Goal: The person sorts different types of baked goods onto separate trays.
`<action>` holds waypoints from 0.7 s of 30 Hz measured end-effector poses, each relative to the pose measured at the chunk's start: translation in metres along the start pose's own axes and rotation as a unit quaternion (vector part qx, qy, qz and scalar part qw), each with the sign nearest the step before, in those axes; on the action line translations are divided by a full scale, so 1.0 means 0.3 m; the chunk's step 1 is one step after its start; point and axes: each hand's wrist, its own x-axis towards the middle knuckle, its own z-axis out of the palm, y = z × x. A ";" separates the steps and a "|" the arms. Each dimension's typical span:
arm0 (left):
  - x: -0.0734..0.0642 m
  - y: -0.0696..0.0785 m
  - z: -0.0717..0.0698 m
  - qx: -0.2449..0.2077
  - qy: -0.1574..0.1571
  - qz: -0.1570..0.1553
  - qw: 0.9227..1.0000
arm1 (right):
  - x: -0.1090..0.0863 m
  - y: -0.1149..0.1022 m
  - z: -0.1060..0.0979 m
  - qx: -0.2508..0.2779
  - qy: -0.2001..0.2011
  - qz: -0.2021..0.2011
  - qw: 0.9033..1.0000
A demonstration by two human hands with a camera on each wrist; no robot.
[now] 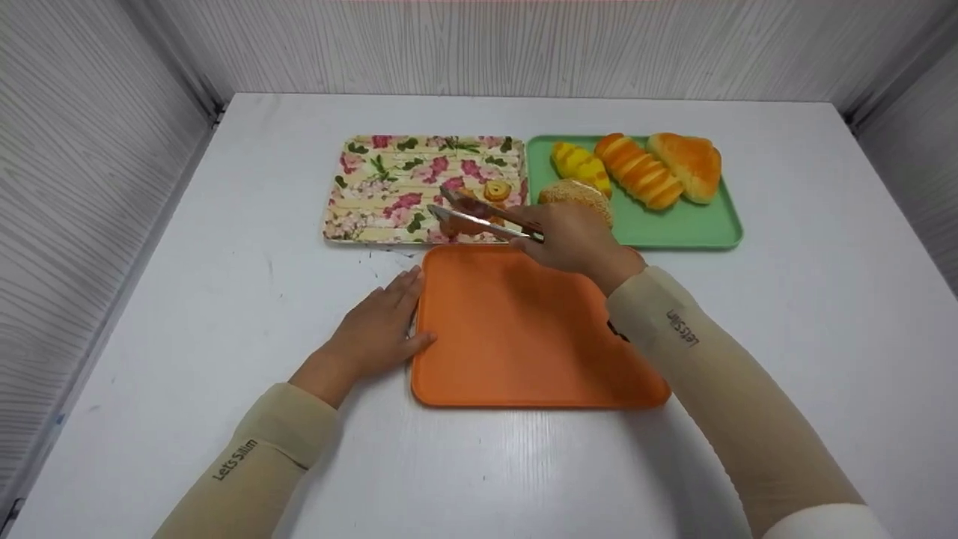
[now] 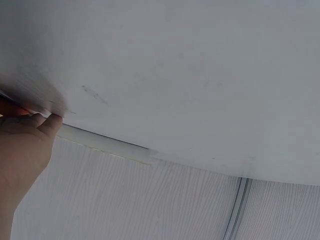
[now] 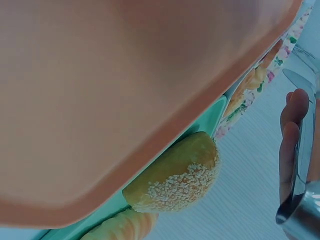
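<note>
My right hand (image 1: 572,236) grips a pair of metal tongs (image 1: 490,221), also seen in the right wrist view. The two tips of the tongs stand apart over the floral tray (image 1: 374,168), overlapping some small brown bread pieces (image 1: 456,227) there. A little round bun (image 1: 497,190) lies just behind them. My left hand (image 1: 378,329) rests at the left edge of an orange tray (image 1: 516,329), fingers extended along its side and thumb on the rim. The tray's surface shows bare apart from the right arm's shadow.
At the back right a green tray (image 1: 658,232) carries a sesame-topped bun (image 1: 576,196), a yellow bread (image 1: 582,166), a striped loaf (image 1: 638,171) and a golden bread (image 1: 688,165). The white table (image 1: 187,299) ends at pale wood-grain walls (image 1: 524,49).
</note>
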 end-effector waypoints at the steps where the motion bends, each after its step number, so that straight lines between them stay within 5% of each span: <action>1: 0.001 0.001 -0.001 0.001 -0.001 -0.001 1.000 | 0.000 0.006 0.000 0.000 0.002 0.002 1.000; 14: 0.006 0.005 -0.002 0.006 -0.007 0.003 1.000 | -0.022 0.045 -0.004 -0.001 0.031 -0.021 0.999; 21: 0.004 0.004 -0.003 0.009 -0.008 -0.001 1.000 | -0.034 0.051 -0.003 0.014 0.032 0.007 0.999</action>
